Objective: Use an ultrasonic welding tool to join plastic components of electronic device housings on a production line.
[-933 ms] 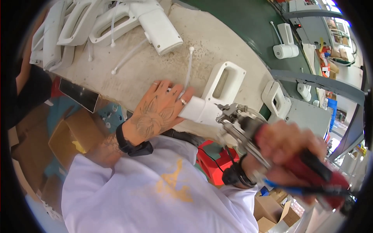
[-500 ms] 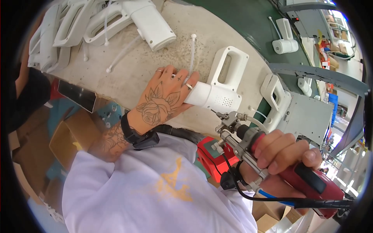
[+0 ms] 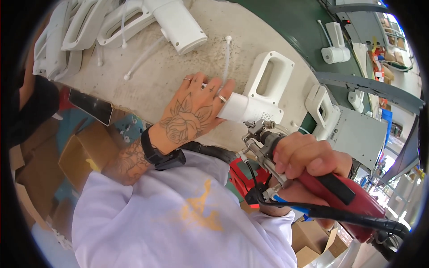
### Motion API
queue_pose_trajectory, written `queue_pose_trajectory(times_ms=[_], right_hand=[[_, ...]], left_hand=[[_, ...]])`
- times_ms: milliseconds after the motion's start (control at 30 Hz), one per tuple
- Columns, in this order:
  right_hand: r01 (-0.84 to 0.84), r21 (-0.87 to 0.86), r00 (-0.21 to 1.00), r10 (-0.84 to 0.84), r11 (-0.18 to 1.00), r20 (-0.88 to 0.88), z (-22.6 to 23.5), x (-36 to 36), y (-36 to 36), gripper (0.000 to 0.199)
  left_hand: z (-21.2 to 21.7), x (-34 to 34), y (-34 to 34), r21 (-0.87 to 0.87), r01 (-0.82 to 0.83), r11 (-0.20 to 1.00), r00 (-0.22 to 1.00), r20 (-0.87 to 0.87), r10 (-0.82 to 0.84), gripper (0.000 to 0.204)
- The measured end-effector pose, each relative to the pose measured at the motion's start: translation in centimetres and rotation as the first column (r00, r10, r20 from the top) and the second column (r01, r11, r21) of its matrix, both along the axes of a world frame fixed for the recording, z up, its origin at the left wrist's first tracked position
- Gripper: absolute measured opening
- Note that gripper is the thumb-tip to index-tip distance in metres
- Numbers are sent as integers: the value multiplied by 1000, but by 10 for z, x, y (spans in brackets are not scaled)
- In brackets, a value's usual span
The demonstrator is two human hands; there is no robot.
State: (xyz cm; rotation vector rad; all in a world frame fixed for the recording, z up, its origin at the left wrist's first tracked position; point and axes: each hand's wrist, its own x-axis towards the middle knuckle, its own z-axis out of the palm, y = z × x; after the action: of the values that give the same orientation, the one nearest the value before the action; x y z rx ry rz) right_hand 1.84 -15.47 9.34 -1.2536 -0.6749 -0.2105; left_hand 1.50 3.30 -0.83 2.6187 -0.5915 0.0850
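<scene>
A white plastic appliance housing (image 3: 268,85) with a loop handle and a patch of small vent holes lies on the worktable. My left hand (image 3: 192,105) presses over its left end, fingers closed round it, and hides that end. A thin white tube with a knob (image 3: 228,40) sticks out beyond my fingers. My right hand (image 3: 308,156) grips a red powered screwdriver (image 3: 346,198) with a metal nose, a black hose and a blue hose. The tool's metal nose (image 3: 257,129) is at the housing's lower edge; whether they touch I cannot tell.
More white housings (image 3: 178,27) crowd the table's (image 3: 214,20) far left. Another housing (image 3: 321,111) stands at the right, with one (image 3: 335,49) farther off on a green surface. Grey metal box (image 3: 357,138) at right; cardboard boxes (image 3: 87,147) below left; red object (image 3: 243,176) under the table edge.
My right hand has brought the screwdriver left and slightly up, closer to the housing. The left hand keeps its hold; the whole view has shifted slightly.
</scene>
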Motion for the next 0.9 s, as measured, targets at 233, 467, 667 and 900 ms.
queue_pose_trajectory(times_ms=[233,467,667,900], right_hand=[[-59,-37,997,61,998,57,35,-1,-7,75],[-8,-5,994,9,1000,106,61,-1,11,75],[-84,48,987,77,995,143,39,17,43,89],[-28,20,997,27,999,72,19,25,61,87]], left_hand=[[-5,-3,-11,2,-7,1000,994,-109,7,82],[-16,-6,1,-446,40,894,985,-132,-110,79],[-26,-8,35,-396,71,915,982,-134,-134,71],[-31,-9,39,-431,77,899,986,-103,-133,67]])
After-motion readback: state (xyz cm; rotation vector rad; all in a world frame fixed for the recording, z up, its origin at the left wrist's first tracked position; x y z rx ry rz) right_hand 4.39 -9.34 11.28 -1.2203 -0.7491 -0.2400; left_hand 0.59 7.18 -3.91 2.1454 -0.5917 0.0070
